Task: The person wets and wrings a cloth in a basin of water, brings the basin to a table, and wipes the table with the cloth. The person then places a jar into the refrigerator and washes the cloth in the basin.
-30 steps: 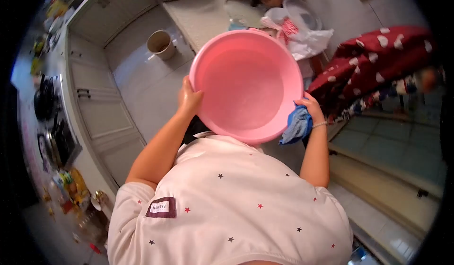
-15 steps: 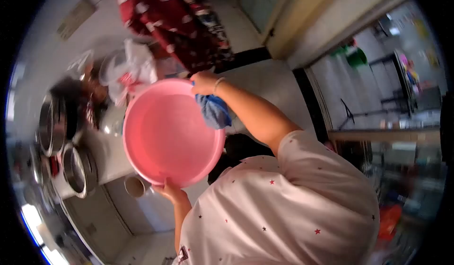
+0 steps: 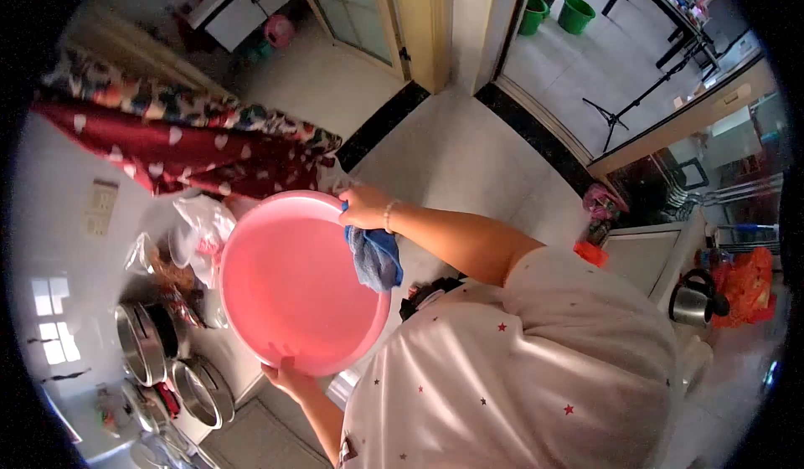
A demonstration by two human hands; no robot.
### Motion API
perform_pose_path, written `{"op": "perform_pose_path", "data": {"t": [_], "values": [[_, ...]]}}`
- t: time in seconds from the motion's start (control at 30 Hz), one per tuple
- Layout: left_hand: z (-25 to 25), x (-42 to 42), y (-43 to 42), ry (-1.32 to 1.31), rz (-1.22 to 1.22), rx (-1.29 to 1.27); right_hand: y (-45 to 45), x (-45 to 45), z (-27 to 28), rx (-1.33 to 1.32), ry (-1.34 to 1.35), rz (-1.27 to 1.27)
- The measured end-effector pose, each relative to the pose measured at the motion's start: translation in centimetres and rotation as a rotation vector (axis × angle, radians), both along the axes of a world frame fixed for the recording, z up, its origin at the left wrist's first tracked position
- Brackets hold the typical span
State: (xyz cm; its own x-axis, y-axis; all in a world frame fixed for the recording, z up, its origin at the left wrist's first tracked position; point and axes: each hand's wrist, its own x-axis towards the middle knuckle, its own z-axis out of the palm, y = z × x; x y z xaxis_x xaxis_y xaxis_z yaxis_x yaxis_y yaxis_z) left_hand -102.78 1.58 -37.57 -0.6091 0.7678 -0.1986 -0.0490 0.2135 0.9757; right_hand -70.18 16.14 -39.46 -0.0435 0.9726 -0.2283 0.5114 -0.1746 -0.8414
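Note:
A large round pink basin [image 3: 293,293] is held up in front of my body, its open side facing me. My left hand [image 3: 291,380] grips the lower edge of its rim, the thumb reaching inside. On the opposite side, my right hand [image 3: 365,208], with a bracelet at the wrist, is closed on the rim. A blue cloth [image 3: 375,260] hangs from under that hand, draped at the basin's side. The fingers beneath the rim are hidden for both hands.
Steel pots [image 3: 141,345] and a plastic bag [image 3: 203,228] stand on the counter at left. A red patterned curtain [image 3: 218,155] hangs beyond the basin. Doorways open ahead, with green buckets [image 3: 576,15] and a tripod [image 3: 613,119]. A kettle [image 3: 693,301] sits at right.
My view has swung to the right, so the curtain and counter sit farther left and lower, and more floor and doorway show. Both hands keep hold of the basin.

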Motion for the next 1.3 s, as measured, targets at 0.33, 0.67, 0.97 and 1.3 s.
{"op": "perform_pose_path", "data": {"t": [0.33, 0.67, 0.97, 1.3], "values": [[6.5, 23.3, 1.8, -0.102, -0.255, 0.068, -5.2, 27.5, 8.4, 0.1, 0.054, -0.11], [4.4, 58.6, 9.2, -0.07, -0.79, -0.103, -18.3, 60.7, 6.8, 0.095, 0.11, -0.622], [1.3, 96.3, 18.9, -0.032, -1.225, -0.164, -24.9, 87.2, 5.8, 0.086, -0.12, -1.085], [2.1, 134.2, 25.6, -0.196, -1.495, -0.143, -24.0, 115.0, 8.0, 0.187, 0.204, -1.458]]}}
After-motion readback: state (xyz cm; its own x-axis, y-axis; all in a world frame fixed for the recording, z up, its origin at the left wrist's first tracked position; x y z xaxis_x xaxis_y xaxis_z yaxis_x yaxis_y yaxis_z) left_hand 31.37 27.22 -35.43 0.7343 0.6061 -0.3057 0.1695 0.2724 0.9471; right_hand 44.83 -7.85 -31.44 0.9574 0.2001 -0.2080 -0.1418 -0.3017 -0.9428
